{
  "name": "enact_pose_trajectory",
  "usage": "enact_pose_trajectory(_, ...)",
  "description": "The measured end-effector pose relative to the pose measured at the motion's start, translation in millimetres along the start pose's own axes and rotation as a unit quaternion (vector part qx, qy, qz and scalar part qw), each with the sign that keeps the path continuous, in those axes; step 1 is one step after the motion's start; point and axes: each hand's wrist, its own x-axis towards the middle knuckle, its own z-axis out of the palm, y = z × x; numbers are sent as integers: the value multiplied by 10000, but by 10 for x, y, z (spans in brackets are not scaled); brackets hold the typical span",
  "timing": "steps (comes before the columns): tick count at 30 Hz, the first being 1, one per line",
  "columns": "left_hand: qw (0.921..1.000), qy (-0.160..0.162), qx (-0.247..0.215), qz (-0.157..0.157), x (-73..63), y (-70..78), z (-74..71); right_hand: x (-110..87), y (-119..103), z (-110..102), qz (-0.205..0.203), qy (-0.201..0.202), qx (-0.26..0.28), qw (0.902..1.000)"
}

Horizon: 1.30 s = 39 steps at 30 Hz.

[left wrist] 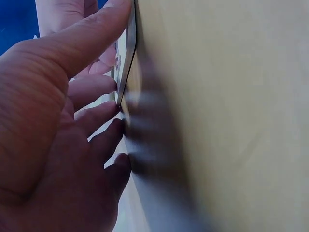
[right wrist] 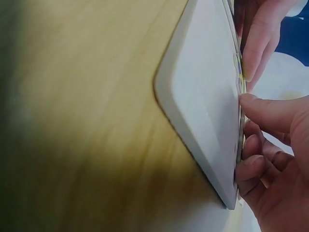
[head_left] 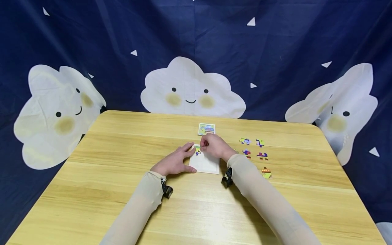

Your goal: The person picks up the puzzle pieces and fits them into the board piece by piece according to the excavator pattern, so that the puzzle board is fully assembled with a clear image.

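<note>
A white square puzzle board (head_left: 208, 166) lies on the table before me, with a small yellow, green and blue puzzle piece (head_left: 198, 150) in its upper left corner. My left hand (head_left: 175, 162) spreads along the board's left side, thumb by the lower corner and index finger by the upper one. In the left wrist view its fingers (left wrist: 99, 118) reach the board's edge. Over the board's top edge, my right hand (head_left: 215, 146) pinches at a puzzle piece, which its curled fingers mostly hide. The right wrist view has its thumb (right wrist: 265, 113) down at the board's surface.
Several loose puzzle pieces lie to the right, among them a striped one (head_left: 262, 156) and an orange and green one (head_left: 266, 173). A picture card with a vehicle (head_left: 207, 129) sits beyond the board. Behind the wooden table (head_left: 137, 136) hangs a dark blue cloth (head_left: 165, 34).
</note>
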Motion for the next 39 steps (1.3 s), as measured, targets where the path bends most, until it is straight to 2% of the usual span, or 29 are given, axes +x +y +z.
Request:
enact_pose_trajectory(5,9999,-20,131,-69,6,7,1,-5,15,-19,-32,-78,96,9999)
enact_pose_trajectory(9,9998,-19,101,-144,7,17,-1,-52,40,-82,-138,-105,401,9990)
enact_pose_trajectory(12,9998,-15,95,-196,13,19,2,-138,99,-205,-208,32,723,9972)
enact_pose_trajectory(17,9996,-6,146,-257,28,23,11,-353,292,-548,80,388,1071,9935)
enact_pose_trajectory(22,9994,-22,150,-298,27,26,15,-571,607,-873,476,598,721,9945)
enact_pose_trajectory(26,9994,-30,161,-318,22,27,18,-683,909,-996,747,498,227,9957)
enact_pose_trajectory(31,9993,-35,137,-334,19,21,29,-751,1149,-1019,921,273,78,9953)
enact_pose_trajectory(39,9994,7,65,-340,24,14,32,-707,1207,-940,612,282,-320,9972)
